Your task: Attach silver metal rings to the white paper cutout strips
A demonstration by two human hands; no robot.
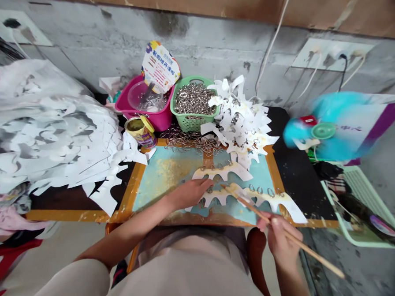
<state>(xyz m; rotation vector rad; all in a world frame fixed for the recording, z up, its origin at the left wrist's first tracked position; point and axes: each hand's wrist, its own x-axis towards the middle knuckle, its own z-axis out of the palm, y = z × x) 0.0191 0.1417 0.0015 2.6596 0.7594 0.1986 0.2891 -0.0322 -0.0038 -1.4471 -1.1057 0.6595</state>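
Mottled wall (222, 52) behind, the right hand (282, 238) grips a wooden stick (311, 251), left hand (193, 193) (hold unclear) by scalloped strips (264, 198).

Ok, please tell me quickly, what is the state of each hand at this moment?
Left hand: fingers by the white cut pieces; whether it grips one cannot be told.
Right hand: closed, holding a thin wooden stick.

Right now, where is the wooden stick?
In the head view, the wooden stick slants right of centre, held in the right hand, its tip by the left hand and lower white cutout.
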